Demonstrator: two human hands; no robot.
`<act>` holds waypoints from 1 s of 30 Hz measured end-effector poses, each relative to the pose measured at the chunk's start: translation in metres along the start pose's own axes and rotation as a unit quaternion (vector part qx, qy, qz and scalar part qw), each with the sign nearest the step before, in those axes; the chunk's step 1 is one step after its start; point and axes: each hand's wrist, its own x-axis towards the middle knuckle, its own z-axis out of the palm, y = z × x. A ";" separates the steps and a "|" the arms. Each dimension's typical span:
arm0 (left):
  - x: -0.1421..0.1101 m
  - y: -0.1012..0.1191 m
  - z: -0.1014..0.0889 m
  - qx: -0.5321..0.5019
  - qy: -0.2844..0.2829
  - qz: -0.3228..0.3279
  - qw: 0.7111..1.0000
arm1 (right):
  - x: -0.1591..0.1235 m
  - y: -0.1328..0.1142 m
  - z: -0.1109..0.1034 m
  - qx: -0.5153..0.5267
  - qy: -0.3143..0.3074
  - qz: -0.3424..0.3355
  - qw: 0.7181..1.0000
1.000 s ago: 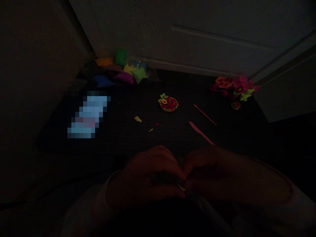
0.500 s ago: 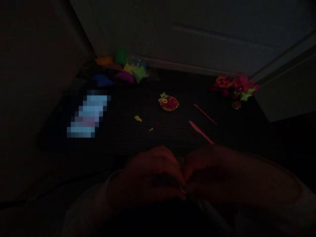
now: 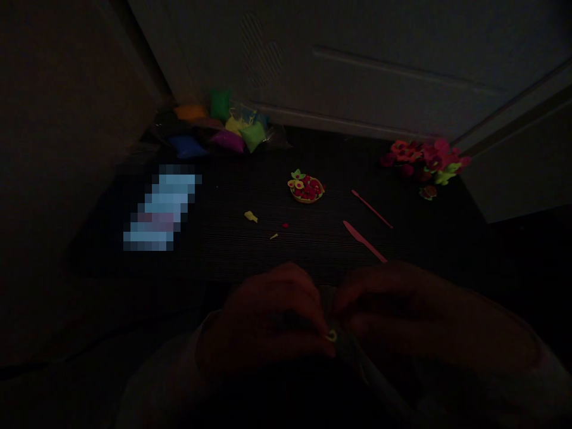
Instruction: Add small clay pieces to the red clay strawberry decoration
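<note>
Close to my body, my left hand (image 3: pixel 270 313) pinches a small yellow curl of modelling clay (image 3: pixel 331 336) between thumb and fingertips. The curl is bent into a little ring shape. My right hand (image 3: pixel 402 313) is just to its right, thumb and fingers drawn together; whether anything is between them is too dark to see. Beyond the hands stands a small clay basket (image 3: pixel 306 199) filled with red pieces, with yellow and green petals at its left rim. A yellow clay lump (image 3: pixel 251 217), a thin yellow scrap (image 3: pixel 274 236) and a red bit (image 3: pixel 285 226) lie nearer.
A pink plastic knife (image 3: pixel 363 240) and a thin pink tool (image 3: pixel 372 208) rest on the dark table (image 3: pixel 223 256). A blurred-out lit screen (image 3: pixel 161 208) is at left. Coloured clay packets (image 3: pixel 230 141) sit at the back left, clay flowers (image 3: pixel 429 156) at the back right.
My right fingertips have parted slightly from my left ones, so more of the yellow curl shows. The things on the table stay where they were.
</note>
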 end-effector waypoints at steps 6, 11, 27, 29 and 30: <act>-0.003 -0.006 0.004 0.022 0.076 0.065 0.995 | -0.008 0.024 0.023 0.117 0.037 0.038 0.992; -0.001 -0.004 0.005 0.052 0.074 0.089 0.992 | -0.004 0.022 0.030 0.135 0.066 0.014 0.989; 0.006 -0.005 0.007 0.059 0.078 0.042 0.994 | 0.003 0.019 0.022 0.133 0.129 0.011 0.983; 0.007 -0.005 0.007 0.088 0.081 0.022 0.993 | 0.006 0.020 0.019 0.140 0.152 0.002 0.978; 0.008 -0.005 0.007 0.117 0.089 0.007 0.989 | 0.007 0.021 0.016 0.140 0.163 -0.004 0.977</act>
